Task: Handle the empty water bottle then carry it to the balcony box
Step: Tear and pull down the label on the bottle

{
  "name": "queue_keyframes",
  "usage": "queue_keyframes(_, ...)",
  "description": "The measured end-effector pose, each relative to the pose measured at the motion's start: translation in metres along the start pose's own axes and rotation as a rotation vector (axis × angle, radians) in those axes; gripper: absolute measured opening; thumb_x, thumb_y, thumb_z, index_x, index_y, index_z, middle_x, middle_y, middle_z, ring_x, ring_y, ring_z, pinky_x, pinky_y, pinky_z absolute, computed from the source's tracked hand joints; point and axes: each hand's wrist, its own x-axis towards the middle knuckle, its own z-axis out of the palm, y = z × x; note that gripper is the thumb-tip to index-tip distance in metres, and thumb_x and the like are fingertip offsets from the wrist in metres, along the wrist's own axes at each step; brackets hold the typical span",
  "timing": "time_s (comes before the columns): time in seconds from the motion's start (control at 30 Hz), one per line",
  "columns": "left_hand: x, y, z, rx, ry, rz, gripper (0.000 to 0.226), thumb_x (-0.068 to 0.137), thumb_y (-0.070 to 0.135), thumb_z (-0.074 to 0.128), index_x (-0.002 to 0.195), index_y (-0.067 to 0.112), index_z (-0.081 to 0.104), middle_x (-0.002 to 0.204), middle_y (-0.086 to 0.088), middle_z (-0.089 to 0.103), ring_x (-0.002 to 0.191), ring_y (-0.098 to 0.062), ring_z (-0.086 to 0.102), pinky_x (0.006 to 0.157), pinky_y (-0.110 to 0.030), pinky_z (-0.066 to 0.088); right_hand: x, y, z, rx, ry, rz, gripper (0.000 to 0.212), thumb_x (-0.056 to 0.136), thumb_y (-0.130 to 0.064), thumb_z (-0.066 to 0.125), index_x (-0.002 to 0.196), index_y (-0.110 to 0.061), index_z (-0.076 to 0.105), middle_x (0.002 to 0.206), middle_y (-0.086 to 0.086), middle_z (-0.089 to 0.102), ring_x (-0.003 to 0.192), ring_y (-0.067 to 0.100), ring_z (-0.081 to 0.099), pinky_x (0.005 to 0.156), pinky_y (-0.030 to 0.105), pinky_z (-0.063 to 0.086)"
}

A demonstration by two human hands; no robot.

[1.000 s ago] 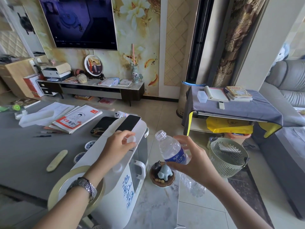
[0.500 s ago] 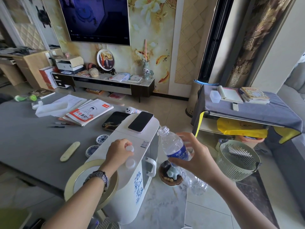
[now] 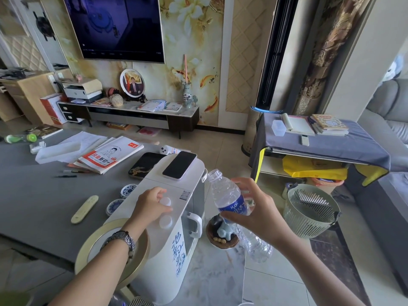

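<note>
Grey table [image 3: 33,195] w/ books, white dispenser [image 3: 176,217]; tiled floor.

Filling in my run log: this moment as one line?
right hand: holds uncapped bottle | left hand: on cap, atop white machine | carry: not started

Two bare forearms without sleeves, left hand [image 3: 152,206] with a silver metal link-band wristwatch [image 3: 120,240] at the wrist, right hand [image 3: 256,208] bare, no rings showing, short unpainted nails
</note>
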Motion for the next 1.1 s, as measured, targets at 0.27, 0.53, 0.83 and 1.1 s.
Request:
queue_keyframes(0.27, -0.032, 0.098, -0.011, -0.343, 0.141, 0.294, 0.025, 0.085, 0.030, 0.064, 0.108, 0.022, 0.065, 0.108, 0.009, 0.068, 0.095, -0.001, 0.062, 0.087, -0.025, 0.046, 0.006, -0.011, -0.033, 0.270, 0.113, 0.012, 0.065, 0.064, -0.028, 0.085, 0.117, -0.033, 0.049, 0.105, -0.023, 0.064, 0.099, 0.002, 0.064, 0.081, 0.024, 0.056)
queue_keyframes(0.53, -0.084, 0.145, 0.037, -0.488, -0.466, 0.416, 0.056, 0.062, 0.056, 0.070, 0.113, 0.042, 0.054, 0.124, 0.017, 0.059, 0.112, 0.010, 0.056, 0.095, -0.015, 0.042, 0.000, -0.023, -0.076, 0.708, 0.281, 0.028, 0.062, 0.069, -0.025, 0.074, 0.125, -0.020, 0.048, 0.111, 0.005, 0.070, 0.098, 0.018, 0.070, 0.073, 0.023, 0.056)
queue_keyframes(0.83, -0.101, 0.152, 0.072, -0.547, -0.566, 0.425, 0.062, 0.054, 0.050, 0.075, 0.111, 0.038, 0.054, 0.105, 0.034, 0.065, 0.100, 0.017, 0.057, 0.078, 0.000, 0.042, -0.016, -0.005, -0.086, 0.738, 0.285, 0.076, 0.059, 0.082, -0.033, 0.069, 0.135, -0.027, 0.042, 0.122, 0.009, 0.067, 0.109, 0.025, 0.066, 0.089, 0.038, 0.052)
queue_keyframes(1.1, -0.104, 0.148, 0.072, -0.657, -0.471, 0.381, 0.046, 0.070, 0.045, 0.075, 0.111, 0.042, 0.055, 0.100, 0.037, 0.066, 0.095, 0.020, 0.059, 0.078, -0.009, 0.049, -0.045, 0.021, -0.066, 0.602, 0.006, 0.195, 0.087, 0.076, -0.029, 0.076, 0.144, -0.040, 0.022, 0.138, 0.003, 0.054, 0.113, 0.015, 0.063, 0.088, 0.030, 0.055)
